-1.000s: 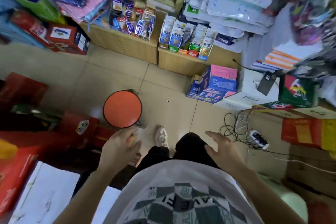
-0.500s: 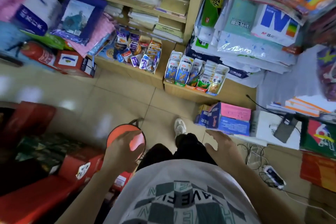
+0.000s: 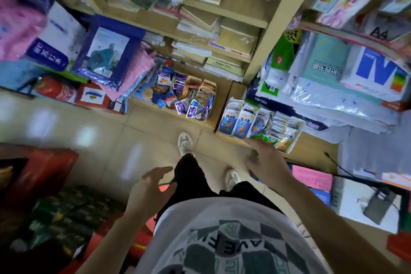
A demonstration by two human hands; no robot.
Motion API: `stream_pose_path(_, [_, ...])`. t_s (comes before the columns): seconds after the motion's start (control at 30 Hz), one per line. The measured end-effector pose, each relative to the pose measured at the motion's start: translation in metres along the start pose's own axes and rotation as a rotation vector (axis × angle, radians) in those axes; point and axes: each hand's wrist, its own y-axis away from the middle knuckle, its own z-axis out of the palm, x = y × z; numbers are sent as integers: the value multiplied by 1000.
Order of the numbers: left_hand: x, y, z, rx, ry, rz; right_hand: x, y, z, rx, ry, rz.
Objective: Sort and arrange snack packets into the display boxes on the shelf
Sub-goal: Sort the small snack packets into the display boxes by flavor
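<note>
Right hand point(image 3: 264, 158), fingers spread, touches the snack packets point(image 3: 241, 122) in your display box point(image 3: 291, 150); left hand point(image 3: 151, 187) empty, relaxed. Looks like pick stage: next, pinch one packet.

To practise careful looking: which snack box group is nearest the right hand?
The blue and green packet row: the right hand is at its front; purple packet boxes sit left.

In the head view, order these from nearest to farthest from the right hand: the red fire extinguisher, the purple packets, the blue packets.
1. Blue packets, on the shelf just beyond the right hand.
2. Purple packets, on the shelf further left.
3. Fire extinguisher, at the far left.
</note>
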Motion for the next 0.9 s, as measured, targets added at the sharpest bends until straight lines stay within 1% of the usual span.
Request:
stream_pose_path(0.03, [0, -15, -10, -26, 43, 12, -5, -9, 4, 8, -9, 32])
stream_pose_path(0.1, [-4, -56, -33, -64, 51, 39, -10, -23, 17, 1, -36, 108])
stream_pose_path(0.2, [-4, -120, -59, -100, -13, 94, -14, -32, 37, -13, -108, 216])
stream_pose_path(0.33, [9, -199, -73, -156, -55, 232, -26, -37, 54, 19, -169, 310])
stream_pose_path(0.47, [26, -253, -61, -248, -194, 276, -25, -59, 77, 38, -237, 355])
stream_pose_path(0.57, [18, -283, -34, -323, -292, 251, -19, -97, 96, 54, -294, 325])
stream_pose_path(0.63, [4, -301, -8, -336, -309, 221, -14, -129, 110, 56, -317, 289])
stream_pose_path(0.77, [-38, -344, 48, -235, -284, 164, 0, -196, 145, 39, -353, 260])
stream_pose_path(0.83, [-61, -365, 74, -151, -289, 200, 5, -232, 169, 88, -330, 222])
stream_pose_path(0.9, [-84, -385, 99, -29, -259, 267, 7, -266, 198, 128, -288, 162])
